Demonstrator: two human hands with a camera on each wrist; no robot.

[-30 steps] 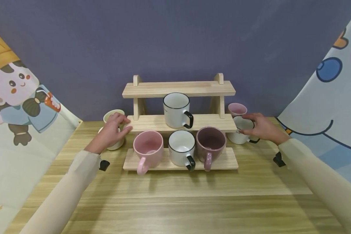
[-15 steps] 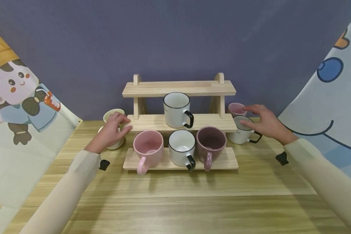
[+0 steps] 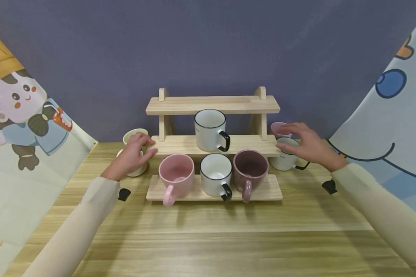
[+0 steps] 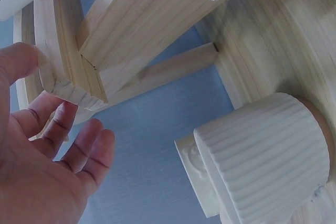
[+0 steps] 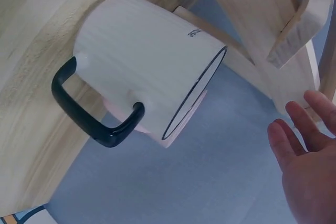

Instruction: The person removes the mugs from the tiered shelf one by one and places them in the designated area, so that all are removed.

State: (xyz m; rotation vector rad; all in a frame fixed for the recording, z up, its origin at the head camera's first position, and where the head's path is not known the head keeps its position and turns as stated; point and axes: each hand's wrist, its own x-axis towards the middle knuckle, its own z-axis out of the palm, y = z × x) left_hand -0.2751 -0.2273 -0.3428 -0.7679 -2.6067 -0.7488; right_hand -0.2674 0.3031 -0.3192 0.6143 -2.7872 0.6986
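Four mugs load the wooden stand, which sits on the table. At the stand's left end, the left hand pinches the middle plank; by its right end, the right hand holds nothing, fingers wide. The stand is probably stiff and light, its mugs fragile and prone to slide, so both middle-plank ends look the best hold.

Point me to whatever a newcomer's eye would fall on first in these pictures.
Most likely the tiered wooden rack in the middle of the head view, with a white, black-rimmed mug on its middle tier. Below that, a pink mug, another white mug and a purple mug stand in a row on the lowest tier. The left grip is at the rack's left end, the right grip near its right.
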